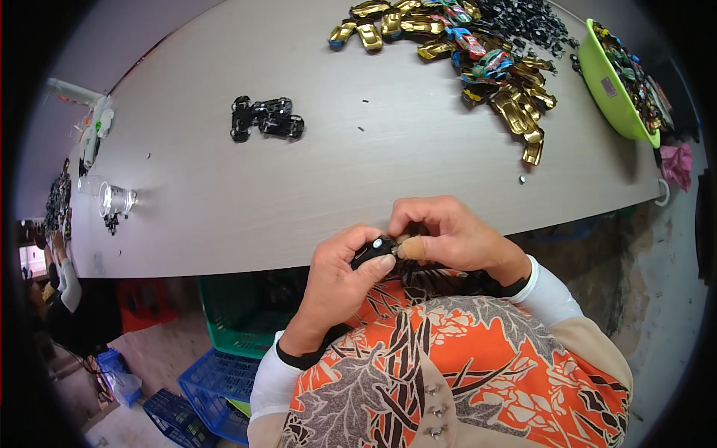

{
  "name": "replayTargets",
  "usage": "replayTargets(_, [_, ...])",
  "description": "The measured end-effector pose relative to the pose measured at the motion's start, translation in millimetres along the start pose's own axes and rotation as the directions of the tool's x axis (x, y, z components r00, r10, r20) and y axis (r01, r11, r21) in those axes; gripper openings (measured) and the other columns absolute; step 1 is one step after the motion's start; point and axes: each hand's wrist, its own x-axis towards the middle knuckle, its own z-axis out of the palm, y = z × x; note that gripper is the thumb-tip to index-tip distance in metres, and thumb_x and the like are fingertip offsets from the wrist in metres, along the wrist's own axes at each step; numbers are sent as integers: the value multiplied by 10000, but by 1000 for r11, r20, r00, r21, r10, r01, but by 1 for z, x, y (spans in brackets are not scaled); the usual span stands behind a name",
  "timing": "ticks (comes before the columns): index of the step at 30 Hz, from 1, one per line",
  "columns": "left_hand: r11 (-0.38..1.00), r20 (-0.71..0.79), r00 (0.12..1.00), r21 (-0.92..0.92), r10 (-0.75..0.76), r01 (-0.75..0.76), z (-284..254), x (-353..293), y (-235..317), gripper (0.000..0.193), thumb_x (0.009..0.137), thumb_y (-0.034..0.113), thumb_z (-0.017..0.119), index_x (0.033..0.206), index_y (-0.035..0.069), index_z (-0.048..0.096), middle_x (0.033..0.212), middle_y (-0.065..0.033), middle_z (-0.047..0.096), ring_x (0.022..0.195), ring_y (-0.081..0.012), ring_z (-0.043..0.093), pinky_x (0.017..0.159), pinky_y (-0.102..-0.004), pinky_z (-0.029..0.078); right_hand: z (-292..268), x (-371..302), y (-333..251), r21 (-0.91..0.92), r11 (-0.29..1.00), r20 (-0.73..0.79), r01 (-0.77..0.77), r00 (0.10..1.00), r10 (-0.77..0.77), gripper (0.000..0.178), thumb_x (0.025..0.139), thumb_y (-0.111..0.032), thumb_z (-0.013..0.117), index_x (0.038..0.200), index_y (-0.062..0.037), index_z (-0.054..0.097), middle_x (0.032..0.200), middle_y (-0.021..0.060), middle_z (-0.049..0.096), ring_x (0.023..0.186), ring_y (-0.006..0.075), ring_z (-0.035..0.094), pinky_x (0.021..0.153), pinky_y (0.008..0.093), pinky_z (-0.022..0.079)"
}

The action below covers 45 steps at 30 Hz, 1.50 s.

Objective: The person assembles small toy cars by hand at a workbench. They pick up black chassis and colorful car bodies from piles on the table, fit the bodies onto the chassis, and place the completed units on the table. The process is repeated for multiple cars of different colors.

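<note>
Just off the table's near edge, my left hand (334, 272) is closed around a black toy car chassis (364, 254), with thumb and fingers along its sides. A round, silver-faced wheel (379, 243) shows at its upper end. My right hand (453, 237), with a tan cover on its thumb, pinches the chassis's right end. Its fingertips meet the left thumb there and hide whatever small part may lie between them. Farther off on the table, several black toy car chassis (270, 119) lie together. A lone small wheel (522, 180) rests near the right edge.
Gold and coloured toy car bodies (515, 112) spread over the far right, beside a heap of small black parts (534, 30). A lime-green basin (609, 86) of cars stands at the right edge. At left is a clear cup (114, 200). Crates (224, 337) stand below; another person (71, 287) works far left.
</note>
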Motion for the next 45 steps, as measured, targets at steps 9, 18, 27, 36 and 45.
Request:
replayTargets(9, [997,-22,1000,81,12,-11,-5,-6,0,141,791,62,631,898,-11,576,748,-36,563,682,-121,521,636,-255,425,7,-2,-8,80,983,45,-167,986,163,105,800,-21,578,900,-1,599,777,3,585,678,63,508,584,221,418])
replayTargets(18, [914,-74,985,389,154,-114,-7,-12,1,157,715,37,638,844,-17,567,673,-111,519,608,-219,523,566,-302,403,17,5,6,-288,956,49,62,998,-50,137,760,-6,587,896,-6,602,743,69,598,686,106,538,623,264,438])
replayTargets(27, [820,-314,949,553,40,149,-80,-93,-6,287,626,33,681,907,-21,659,714,-139,622,605,-201,604,575,-275,452,-63,24,-31,-937,348,-250,3,690,-679,140,664,52,531,782,-24,527,753,133,514,715,342,555,598,407,445])
replayTargets(36, [799,-341,920,599,196,52,-79,-59,29,231,731,68,676,942,-24,655,794,-142,676,692,-188,658,634,-267,495,-103,42,-16,-932,342,-335,-120,647,-685,123,698,53,553,773,-39,521,718,102,563,657,266,576,591,353,457])
replayTargets(45, [877,91,976,-428,-196,216,-5,70,23,442,921,225,521,1243,-64,431,1059,-147,605,871,-228,639,721,-349,554,-50,26,-17,19,938,-528,346,800,-284,98,778,19,604,839,-36,551,788,18,608,595,30,501,481,166,397])
